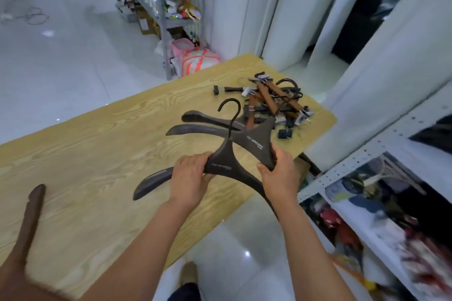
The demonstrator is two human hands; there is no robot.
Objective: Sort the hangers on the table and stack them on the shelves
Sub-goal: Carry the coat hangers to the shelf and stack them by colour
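Head view: both hands, left (189, 173) and right (276, 173), closed around dark hangers (244, 154) above table (97, 154).

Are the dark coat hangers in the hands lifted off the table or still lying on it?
Lifted. Both hands, left and right, grip the dark coat hangers, hook up, partly beyond the table edge.

Bare table (97, 154) left; clip-hanger pile (271, 102) crowds its far right

The person's forearms are bare, with no sleeves, watch or rings on the left hand (189, 177) or right hand (277, 173). One tan shoe (188, 273) and dark trousers (184, 292) show below.
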